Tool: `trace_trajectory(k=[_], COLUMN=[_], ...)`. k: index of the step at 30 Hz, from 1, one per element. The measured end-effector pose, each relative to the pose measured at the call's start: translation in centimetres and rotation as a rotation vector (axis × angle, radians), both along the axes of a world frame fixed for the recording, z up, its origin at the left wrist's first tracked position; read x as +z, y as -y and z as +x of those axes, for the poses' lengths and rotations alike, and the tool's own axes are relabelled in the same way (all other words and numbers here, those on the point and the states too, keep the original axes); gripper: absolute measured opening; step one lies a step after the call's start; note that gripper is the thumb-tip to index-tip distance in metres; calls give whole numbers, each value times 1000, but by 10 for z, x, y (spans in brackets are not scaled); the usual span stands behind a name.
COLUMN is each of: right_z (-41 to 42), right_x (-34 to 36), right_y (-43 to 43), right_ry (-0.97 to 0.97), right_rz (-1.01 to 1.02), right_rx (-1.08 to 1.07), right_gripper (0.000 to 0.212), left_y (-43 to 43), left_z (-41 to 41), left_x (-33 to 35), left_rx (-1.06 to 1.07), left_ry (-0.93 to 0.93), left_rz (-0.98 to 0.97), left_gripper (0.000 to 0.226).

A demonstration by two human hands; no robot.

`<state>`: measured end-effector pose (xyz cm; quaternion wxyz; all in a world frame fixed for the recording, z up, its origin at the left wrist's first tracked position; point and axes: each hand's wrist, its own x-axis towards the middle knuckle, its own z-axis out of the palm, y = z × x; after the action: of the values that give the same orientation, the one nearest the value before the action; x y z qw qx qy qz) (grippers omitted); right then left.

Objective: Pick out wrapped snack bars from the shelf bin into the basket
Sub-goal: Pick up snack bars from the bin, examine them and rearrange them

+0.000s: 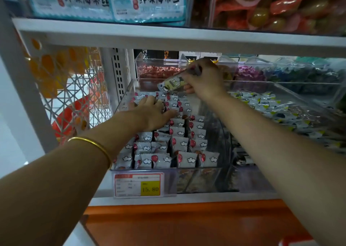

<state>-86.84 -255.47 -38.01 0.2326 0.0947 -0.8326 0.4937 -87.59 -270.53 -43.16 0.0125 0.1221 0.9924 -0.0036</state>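
A clear shelf bin (pixel 144 171) holds several rows of white wrapped snack bars (pixel 179 142) with red and cloud prints. My left hand (pixel 155 113) reaches into the back of the bin, and its fingers rest on the bars there. My right hand (pixel 204 79) is raised above the bin and grips a wrapped bar with a green and dark print (pixel 172 84), which sticks out to the left. No basket is in view.
A yellow price tag (pixel 138 185) hangs on the bin's front. A second clear bin of silver-green wrapped snacks (pixel 280 107) stands to the right. Bins of sweets (pixel 157 71) sit behind. The upper shelf edge (pixel 168 38) hangs just above my hands. A wire side panel (pixel 74 96) stands at the left.
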Motion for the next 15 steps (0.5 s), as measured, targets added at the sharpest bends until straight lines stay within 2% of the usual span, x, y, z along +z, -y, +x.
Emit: trace_trajectory(k=[8, 12, 15], right_z=[-33, -42, -50], right_x=[1, -14, -29], right_y=[30, 41, 43], right_ry=[8, -3, 57], right_rz=[590, 723, 935], right_rx=[33, 33, 67], right_gripper=[25, 30, 23], left_y=[4, 9, 10], left_z=[18, 25, 30], left_x=[7, 8, 4], left_rx=[-10, -39, -40], left_ry=[38, 35, 34], left_rz=[21, 34, 81], left_gripper=[67, 64, 68])
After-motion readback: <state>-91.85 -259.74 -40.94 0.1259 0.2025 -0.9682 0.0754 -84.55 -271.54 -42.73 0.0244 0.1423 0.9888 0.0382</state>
